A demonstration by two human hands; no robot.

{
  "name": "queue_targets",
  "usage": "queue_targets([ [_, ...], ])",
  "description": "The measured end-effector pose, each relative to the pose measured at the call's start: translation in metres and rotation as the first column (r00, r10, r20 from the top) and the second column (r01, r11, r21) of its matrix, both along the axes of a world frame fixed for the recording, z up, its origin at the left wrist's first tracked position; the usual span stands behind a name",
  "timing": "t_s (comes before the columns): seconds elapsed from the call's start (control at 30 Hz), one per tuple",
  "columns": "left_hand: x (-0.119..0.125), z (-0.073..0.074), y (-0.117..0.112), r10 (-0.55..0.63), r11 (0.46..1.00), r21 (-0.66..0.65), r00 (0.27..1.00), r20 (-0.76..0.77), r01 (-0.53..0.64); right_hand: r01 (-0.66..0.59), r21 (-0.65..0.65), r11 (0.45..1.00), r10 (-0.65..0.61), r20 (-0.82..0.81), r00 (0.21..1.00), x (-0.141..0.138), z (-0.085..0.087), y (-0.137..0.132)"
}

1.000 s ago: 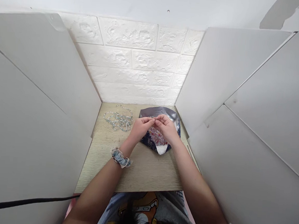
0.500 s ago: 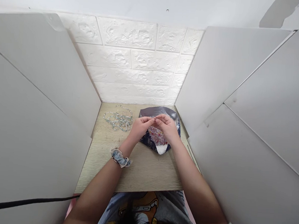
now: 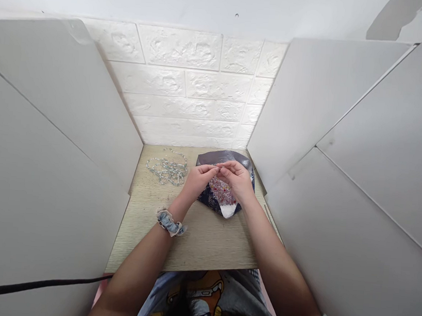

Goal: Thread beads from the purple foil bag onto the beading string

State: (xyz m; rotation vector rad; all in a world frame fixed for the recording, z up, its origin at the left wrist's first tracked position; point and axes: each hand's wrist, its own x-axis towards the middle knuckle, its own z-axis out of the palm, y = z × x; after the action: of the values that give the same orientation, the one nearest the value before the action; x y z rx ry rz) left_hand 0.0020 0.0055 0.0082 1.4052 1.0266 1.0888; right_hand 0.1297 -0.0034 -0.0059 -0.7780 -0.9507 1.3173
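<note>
My left hand (image 3: 199,180) and my right hand (image 3: 239,180) meet fingertip to fingertip above a dark blue bag (image 3: 207,200) with a silvery inside. Both are closed in a pinch; whatever lies between the fingertips is too small to make out. Pink, red and purple beads (image 3: 223,192) fill the bag's opening below the hands, with a white patch (image 3: 228,210) at its near end. Left of the hands, a tangled strand of pale green and white beads (image 3: 171,169) lies on the table.
The small wooden table (image 3: 204,245) is boxed in by a white panel on the left (image 3: 71,118) and another on the right (image 3: 284,110). A white brick-pattern wall (image 3: 198,84) stands behind. A black cable (image 3: 40,283) runs in at lower left.
The fingers of my right hand have shifted very slightly. My left hand, the bag and the bead strand stay where they were.
</note>
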Motion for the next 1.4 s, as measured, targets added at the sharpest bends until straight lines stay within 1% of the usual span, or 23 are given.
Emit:
queue_targets([
  [0.27, 0.0005, 0.0017, 0.0, -0.003, 1.0, 0.001, 1.0, -0.006, 0.003, -0.02, -0.003, 1.0, 0.02, 0.023, 1.0, -0.0002, -0.0009, 0.0008],
  [0.67, 0.0004, 0.0018, 0.0002, -0.022, 1.0, 0.011, 1.0, 0.007, 0.022, -0.041, 0.002, 0.999, 0.041, -0.079, 0.996, -0.0006, 0.0026, -0.0018],
  [0.9, 0.0009, 0.0034, -0.0005, -0.022, 1.0, -0.003, 1.0, 0.01, 0.022, -0.041, 0.001, 0.999, 0.041, -0.077, 0.996, -0.0006, 0.0017, -0.0018],
  [1.17, 0.001, 0.0027, -0.0003, -0.016, 1.0, 0.014, 1.0, -0.003, 0.016, -0.029, 0.003, 1.0, 0.029, -0.077, 0.997, -0.0013, 0.0028, -0.0023],
  [1.4, 0.0013, 0.0027, -0.0005, -0.005, 1.0, 0.01, 1.0, -0.017, 0.005, -0.028, -0.005, 1.0, 0.028, -0.041, 0.999, -0.0012, 0.003, -0.0024],
])
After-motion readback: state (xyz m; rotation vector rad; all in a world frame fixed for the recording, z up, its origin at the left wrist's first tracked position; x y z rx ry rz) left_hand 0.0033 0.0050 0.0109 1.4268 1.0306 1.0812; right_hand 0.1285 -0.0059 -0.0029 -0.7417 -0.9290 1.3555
